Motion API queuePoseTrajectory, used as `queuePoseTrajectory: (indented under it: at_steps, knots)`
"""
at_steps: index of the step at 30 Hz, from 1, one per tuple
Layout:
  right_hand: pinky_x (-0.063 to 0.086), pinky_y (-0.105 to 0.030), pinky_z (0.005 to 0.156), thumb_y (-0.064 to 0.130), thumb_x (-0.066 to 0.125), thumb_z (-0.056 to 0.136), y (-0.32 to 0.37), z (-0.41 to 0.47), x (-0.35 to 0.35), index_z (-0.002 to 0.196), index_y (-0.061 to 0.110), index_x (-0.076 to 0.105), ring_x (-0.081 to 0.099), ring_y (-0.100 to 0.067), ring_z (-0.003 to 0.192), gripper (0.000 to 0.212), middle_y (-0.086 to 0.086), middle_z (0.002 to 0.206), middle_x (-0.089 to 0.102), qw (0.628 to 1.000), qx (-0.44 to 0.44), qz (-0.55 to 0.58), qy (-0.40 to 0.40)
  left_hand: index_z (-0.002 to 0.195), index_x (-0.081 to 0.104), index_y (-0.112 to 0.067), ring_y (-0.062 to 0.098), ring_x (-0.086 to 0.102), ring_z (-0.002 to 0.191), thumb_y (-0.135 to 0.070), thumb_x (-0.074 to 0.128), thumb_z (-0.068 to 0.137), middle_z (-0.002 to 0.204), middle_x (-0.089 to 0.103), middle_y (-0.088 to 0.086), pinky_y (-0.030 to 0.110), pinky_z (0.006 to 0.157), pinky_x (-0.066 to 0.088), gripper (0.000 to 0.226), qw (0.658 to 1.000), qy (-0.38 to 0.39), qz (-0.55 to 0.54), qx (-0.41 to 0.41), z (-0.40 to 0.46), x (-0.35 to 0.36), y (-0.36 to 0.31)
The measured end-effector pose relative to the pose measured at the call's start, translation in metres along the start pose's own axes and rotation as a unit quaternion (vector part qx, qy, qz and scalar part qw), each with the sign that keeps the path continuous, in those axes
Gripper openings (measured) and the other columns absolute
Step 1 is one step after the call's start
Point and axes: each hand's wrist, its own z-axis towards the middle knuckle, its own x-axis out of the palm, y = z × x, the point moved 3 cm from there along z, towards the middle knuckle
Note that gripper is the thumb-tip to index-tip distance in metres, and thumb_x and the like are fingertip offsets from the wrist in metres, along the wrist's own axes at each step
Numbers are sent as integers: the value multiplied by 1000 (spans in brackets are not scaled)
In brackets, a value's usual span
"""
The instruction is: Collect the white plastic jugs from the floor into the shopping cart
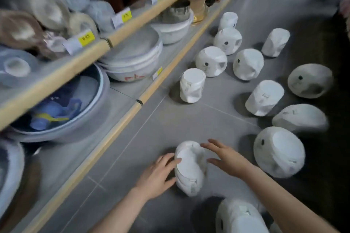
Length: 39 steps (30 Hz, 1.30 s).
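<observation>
Head: jug (189,168) (white) between hands

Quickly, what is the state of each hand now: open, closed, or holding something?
Left hand: open, straight fingers touching the nearest white jug.
Right hand: open, fingers spread beside the same jug; contact cannot be told.

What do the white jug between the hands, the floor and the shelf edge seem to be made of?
Jug: probably thin matte white plastic, since its walls look dented.
Floor: grey tile, apparently matte, with thin grout lines.
Shelf edge: pale wood or wood-look trim; blur leaves it open.
</observation>
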Motion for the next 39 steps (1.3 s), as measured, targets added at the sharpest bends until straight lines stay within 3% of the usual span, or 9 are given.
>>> queuePoseTrajectory:
  at_steps: [4,9,15,19,22,24,28,33,39]
  knots:
    - [14,-25,114,38,38,99,-28,39,56,144,42,26,21,-17,142,46,2,157,17,998,-58,19,-17,146,16,-47,20,15,142,-59,23,88,159,6,-3,40,110,31,59,997,-28,62,28,28,59,25]
    - [24,-31,114,53,35,93,-33,25,81,142,41,31,28,-16,138,51,0,152,27,994,-46,62,-71,140,33,-46,24,38,128,-53,28,92,143,46,9,51,95,45,49,981,-103,152,59,34,58,39]
    - [42,-30,98,68,37,82,-12,-5,88,136,33,45,45,-17,117,65,-2,124,44,990,-83,20,-108,145,9,-52,27,13,146,-66,2,85,160,6,8,56,113,11,62,984,-78,162,11,41,40,50]
    - [39,-30,102,67,55,74,-5,-6,86,135,39,43,40,-20,121,68,-5,132,39,985,-135,8,-111,146,-2,-50,34,27,140,-82,13,79,159,12,12,51,105,33,76,990,-101,98,-12,23,57,52]
    - [20,-28,110,68,65,63,-12,12,85,142,54,16,17,-22,139,94,-7,153,12,987,-142,0,-79,136,-20,-59,26,11,145,-84,37,64,159,-13,1,43,109,31,95,998,-68,12,1,0,89,50]
    - [16,-32,114,61,72,60,-15,26,93,141,57,0,7,-23,143,108,-6,157,-3,991,-132,-33,-22,136,-12,-64,23,10,146,-78,50,62,156,-22,-5,40,108,35,97,994,-90,-69,-6,-8,106,45]
    - [29,-29,109,55,74,62,-13,48,103,137,51,8,31,-29,131,100,-10,145,21,986,-164,8,-33,133,5,-62,18,11,144,-64,61,69,154,-14,-3,22,110,26,85,971,-152,-179,-35,0,119,35]
    - [22,-4,101,57,80,52,-10,48,93,129,59,17,39,-17,121,99,-1,128,35,981,-133,140,-28,128,14,-60,8,0,142,-64,58,71,151,-8,-7,20,115,12,73,970,-88,-227,-4,6,78,41]
    - [26,-11,105,52,85,46,42,11,12,127,65,20,37,-12,125,105,3,131,35,969,-92,231,6,128,17,-59,-5,0,133,-54,69,73,144,-7,-25,22,111,16,76,972,-52,-228,-14,-27,-30,15]
